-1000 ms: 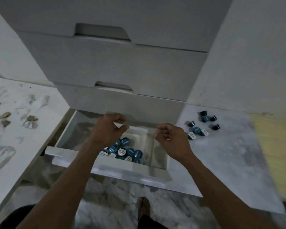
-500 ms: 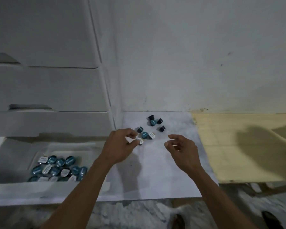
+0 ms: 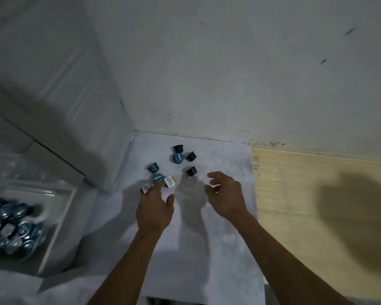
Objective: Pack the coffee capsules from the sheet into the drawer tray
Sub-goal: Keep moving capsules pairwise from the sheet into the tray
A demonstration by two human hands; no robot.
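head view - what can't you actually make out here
- Head view: capsules in the drawer tray are motion-blurred and cut off by the left edge; no count.
- Left hand fingers cover part of the nearest capsules; contact unclear.
- Capsule lid print is too small to read.

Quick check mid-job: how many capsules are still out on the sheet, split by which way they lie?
Foil lid facing up or toward the camera: 4, the teal lid, the teal lid by the left hand, the white lid and the small one at the fingertips.
Dark body showing: 4, at.
Total: 8.
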